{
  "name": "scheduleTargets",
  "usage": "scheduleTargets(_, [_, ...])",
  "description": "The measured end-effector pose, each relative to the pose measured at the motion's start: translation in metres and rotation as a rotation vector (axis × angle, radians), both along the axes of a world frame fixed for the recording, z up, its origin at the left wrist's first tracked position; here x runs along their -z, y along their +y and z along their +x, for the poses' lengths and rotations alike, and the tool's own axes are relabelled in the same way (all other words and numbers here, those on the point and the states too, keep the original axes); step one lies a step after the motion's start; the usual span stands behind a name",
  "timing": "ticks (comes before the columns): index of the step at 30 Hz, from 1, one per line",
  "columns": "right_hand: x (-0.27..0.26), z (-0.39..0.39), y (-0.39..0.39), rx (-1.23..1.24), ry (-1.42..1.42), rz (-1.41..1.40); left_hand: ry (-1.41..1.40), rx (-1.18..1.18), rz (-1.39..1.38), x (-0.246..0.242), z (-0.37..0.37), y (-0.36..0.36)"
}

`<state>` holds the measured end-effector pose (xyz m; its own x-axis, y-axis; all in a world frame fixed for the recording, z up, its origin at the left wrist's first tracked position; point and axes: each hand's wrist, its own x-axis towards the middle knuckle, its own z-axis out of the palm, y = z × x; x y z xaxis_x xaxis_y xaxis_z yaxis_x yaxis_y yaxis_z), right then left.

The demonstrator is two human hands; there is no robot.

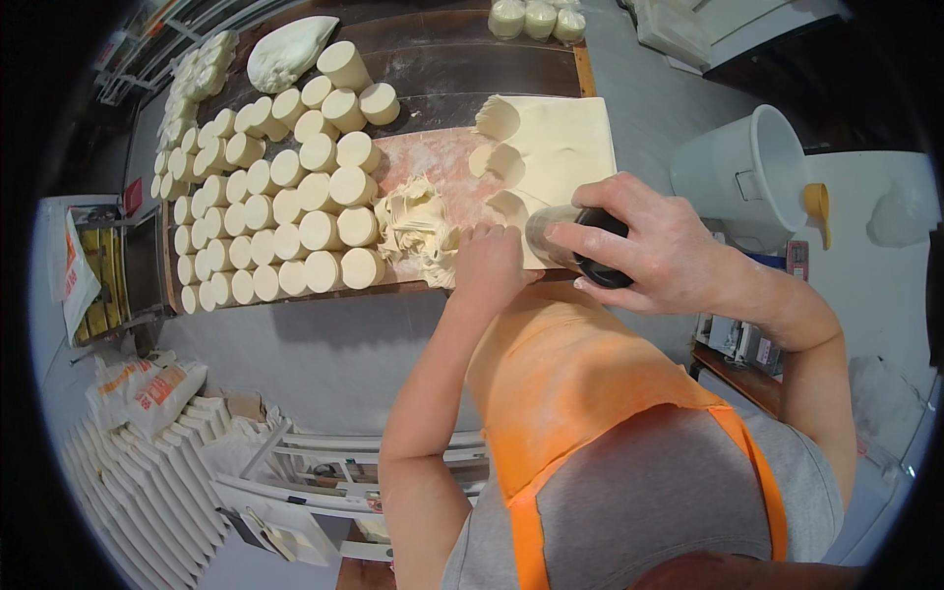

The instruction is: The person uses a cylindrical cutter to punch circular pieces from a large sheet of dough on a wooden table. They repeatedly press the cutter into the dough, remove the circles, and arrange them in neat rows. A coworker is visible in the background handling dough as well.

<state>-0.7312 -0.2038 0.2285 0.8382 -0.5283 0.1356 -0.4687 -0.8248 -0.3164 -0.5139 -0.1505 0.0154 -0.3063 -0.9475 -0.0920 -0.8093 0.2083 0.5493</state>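
Observation:
My right hand (641,243) grips the black-topped end of a round metal dough cutter (553,234), whose metal tube lies against the near left edge of a thick dough slab (568,147). Curved cut-outs run along the slab's left side. My left hand (493,258) rests at the table's front edge, between the slab and a heap of stringy dough scraps (417,225); its fingers are bent, and whether they hold anything is hidden. Rows of round dough pieces (321,230) cover the left part of the table. A small pale dough bit (481,160) lies beside the slab.
A large dough lump (291,55) and wrapped white rounds (539,20) lie at the table's far side. Right of the table stand a white bucket (782,169) and a yellow scoop (816,203). A white metal rack (383,446) is behind the table's near side.

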Motion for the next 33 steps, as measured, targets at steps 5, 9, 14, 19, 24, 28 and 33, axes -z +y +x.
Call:
scheduleTargets(5, [-0.002, 0.011, -0.004, -0.029, 0.004, 0.006, 0.036, -0.016, -0.030, 0.003, 0.000, 0.004])
scheduleTargets(9, [-0.002, 0.012, -0.005, 0.000, 0.043, -0.008, 0.020, -0.003, 0.012, 0.005, 0.002, 0.004])
scheduleTargets(14, [0.000, 0.016, -0.007, -0.003, 0.047, -0.014, 0.039, 0.000, -0.012, 0.007, 0.003, 0.003])
scheduleTargets(19, [0.000, 0.017, -0.011, -0.001, 0.071, 0.014, 0.042, -0.003, -0.023, 0.008, 0.004, 0.002])
scheduleTargets(24, [-0.001, 0.015, -0.012, -0.048, 0.087, 0.028, 0.038, 0.001, 0.012, 0.006, 0.004, 0.001])
scheduleTargets(28, [-0.001, 0.013, -0.014, -0.084, 0.084, 0.022, 0.057, -0.007, 0.008, 0.005, 0.004, 0.000])
scheduleTargets(33, [-0.001, 0.012, -0.015, -0.091, 0.084, 0.025, 0.044, -0.013, 0.021, 0.005, 0.003, -0.001])
